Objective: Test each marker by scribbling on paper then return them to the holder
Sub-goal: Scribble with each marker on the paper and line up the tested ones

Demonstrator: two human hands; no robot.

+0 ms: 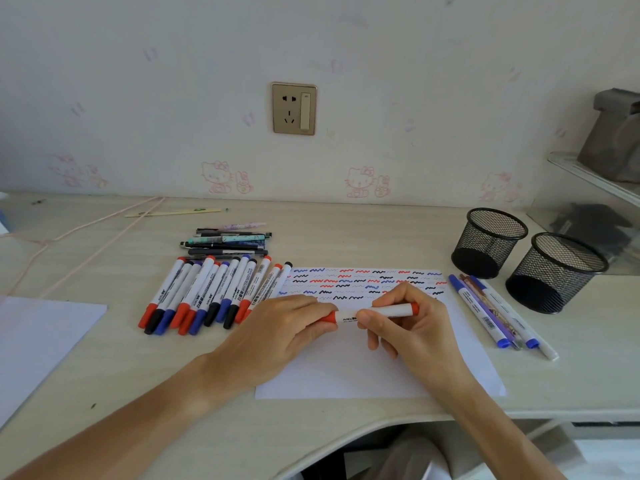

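Two black wire-mesh cylindrical pen holders stand at the right rear of the pale wood-grain surface (346, 237): the farther holder (491, 242) and the nearer holder (554, 271), just beside each other. No pens show above either rim, and only dark bases show through the mesh.

The red-capped white whiteboard marker (375, 312) lies level between both hands, above the white sheet of paper (346, 368). The left hand (277, 336) has its grip clenched around the red cap end; the right hand (415, 323) pinches the white barrel, with the red tail end sticking out past the fingers. The barrel carries small dark print beginning "AoWe"; the rest is too small to read.

The sheet's upper part is filled with rows of red, blue and black squiggles (363, 284).

Left of the sheet lies a row of white markers with red, blue and black caps (214, 296), several reading "WHITEBOARD". Behind them lies a pile of slim pens (228, 242). Right of the sheet, near the holders, lie four more pens and markers (498, 315), one bearing a barcode.
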